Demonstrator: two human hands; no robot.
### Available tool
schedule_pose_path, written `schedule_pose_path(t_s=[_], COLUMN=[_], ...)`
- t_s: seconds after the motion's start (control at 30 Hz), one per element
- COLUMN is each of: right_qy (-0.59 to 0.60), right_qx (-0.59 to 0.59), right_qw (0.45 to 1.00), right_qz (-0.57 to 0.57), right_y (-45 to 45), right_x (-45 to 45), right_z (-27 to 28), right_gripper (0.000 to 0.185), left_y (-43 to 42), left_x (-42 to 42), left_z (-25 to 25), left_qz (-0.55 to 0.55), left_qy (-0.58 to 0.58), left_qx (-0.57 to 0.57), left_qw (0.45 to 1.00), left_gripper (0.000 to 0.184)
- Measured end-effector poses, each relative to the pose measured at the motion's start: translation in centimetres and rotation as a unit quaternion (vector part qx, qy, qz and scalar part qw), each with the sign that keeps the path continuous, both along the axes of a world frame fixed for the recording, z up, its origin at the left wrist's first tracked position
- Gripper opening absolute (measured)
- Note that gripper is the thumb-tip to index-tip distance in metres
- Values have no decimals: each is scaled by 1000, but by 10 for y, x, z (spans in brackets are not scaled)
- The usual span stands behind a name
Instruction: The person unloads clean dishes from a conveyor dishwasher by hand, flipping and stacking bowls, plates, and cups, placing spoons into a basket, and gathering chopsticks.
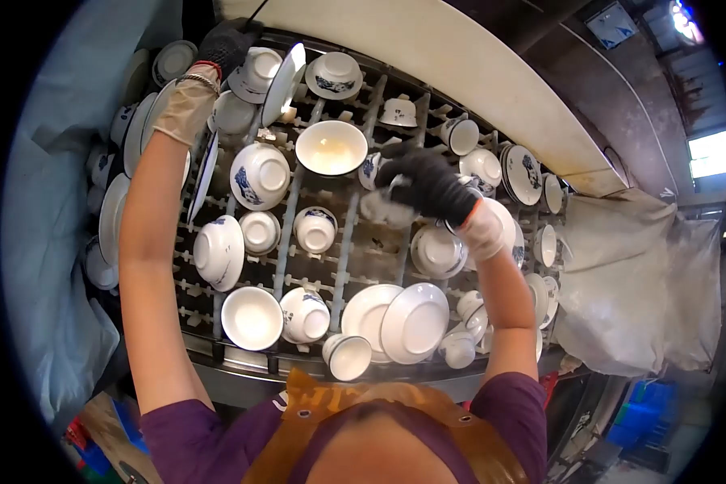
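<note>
My left hand (pixel 227 47), in a dark glove over a pale one, is at the upper left beside a stacked bowl and saucer (pixel 258 71); its fingers are partly hidden. My right hand (pixel 427 181), gloved the same way, is right of centre among small cups and bowls, blurred by motion. Near it lie a patterned cup (pixel 369 171) and an upturned bowl (pixel 438 250). An upright white bowl (pixel 331 148) sits between the hands. A plate (pixel 283 85) stands on edge just right of my left hand.
The dishes sit on a dark pegged rack (pixel 379 230). Two white plates (pixel 415 323) overlap at its near edge. Blue sheeting (pixel 48 202) hangs at the left, grey plastic sheeting (pixel 637 282) at the right. A pale curved panel (pixel 492 73) borders the far side.
</note>
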State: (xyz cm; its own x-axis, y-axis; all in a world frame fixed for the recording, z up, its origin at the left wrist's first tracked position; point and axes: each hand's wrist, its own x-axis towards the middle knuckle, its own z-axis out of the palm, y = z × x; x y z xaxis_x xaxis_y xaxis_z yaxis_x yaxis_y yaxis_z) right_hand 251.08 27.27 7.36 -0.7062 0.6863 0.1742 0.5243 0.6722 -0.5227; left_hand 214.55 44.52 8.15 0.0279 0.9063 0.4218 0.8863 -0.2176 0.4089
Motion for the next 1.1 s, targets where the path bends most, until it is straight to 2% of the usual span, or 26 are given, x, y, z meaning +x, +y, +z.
schedule_pose_path(t_s=[0.03,0.1,0.13,0.17,0.2,0.23,0.27,0.3,0.33,0.4,0.47,0.5,0.53,0.57,0.6,0.63,0.67,0.73,0.77,0.8,0.87,0.93,0.97,1.0,1.07,1.1], right_qy=[-18,-82,-96,-129,-123,7,135,174,247,140,105,90,143,190,236,210,210,325,327,355,349,340,320,300,288,279], right_qx=[34,9,-21,-10,-9,-47,-87,-166,-247,-189,-74,46,72,19,-35,92,90,30,-4,-12,-83,-213,-224,-234,-207,-182], right_qw=[998,990,984,978,978,987,977,958,933,962,951,949,944,936,923,932,932,904,903,896,898,898,909,919,933,943], right_qz=[-48,-117,-150,-164,-167,-154,-137,-156,-93,-141,-280,-299,-288,-295,-301,-281,-280,-276,-279,-267,-254,-179,-142,-105,-55,-12], right_y=[-20,-37,-42,-37,-32,-24,-18,-17,-8,29,18,15,16,13,11,19,17,16,2,-4,-17,-28,-28,-27,-37,-44], right_x=[-4,-18,-22,-26,-22,-16,-10,-9,-2,18,23,26,36,41,45,54,56,61,54,49,34,22,27,33,34,32], right_z=[-16,-30,-40,-47,-53,-58,-59,-36,-39,-82,-34,-16,-10,-2,3,-9,-18,-27,-10,-9,5,15,8,4,7,8], right_gripper=[17,18,21,21,21,19,19,20,22,24,26,26,23,21,19,17,17,18,20,22,24,31,35,38,41,44], left_y=[-11,-34,-76,-90,-121,-143,-157,-175,-181,-184,-168,-154,-135,-112,-106,-92,-86,-88,-101,-121,-169,-190,-196,-208,-210,-219], left_x=[15,44,75,82,99,107,113,118,124,127,125,122,116,104,102,101,102,118,134,155,190,205,200,193,161,146], left_z=[5,16,46,28,31,18,4,-3,-14,-22,-18,-15,-15,-29,-3,-5,-7,-20,-8,-2,46,31,38,45,40,38], left_qz=[-3,-238,-259,-350,-383,-346,-342,-315,-259,-206,-227,-245,-272,-317,-356,-299,-243,-165,-220,-290,-283,-358,-330,-300,-218,-215], left_qy=[0,-121,-67,-89,37,101,158,215,268,261,217,174,89,-109,-10,1,12,142,48,-272,-250,-156,-184,-237,-270,-244], left_qx=[-2,-101,-170,-226,-169,-176,-157,-146,-164,-143,-153,-166,-205,-254,-248,-281,-312,-41,-52,-223,-369,-134,-220,-219,-304,-266], left_qw=[1000,958,948,905,907,916,913,913,913,932,937,939,936,907,901,912,919,975,973,890,850,911,899,898,887,907], left_gripper=[28,24,23,32,44,55,48,43,35,27,25,25,24,23,26,28,30,30,31,36,45,52,50,41,29,26])
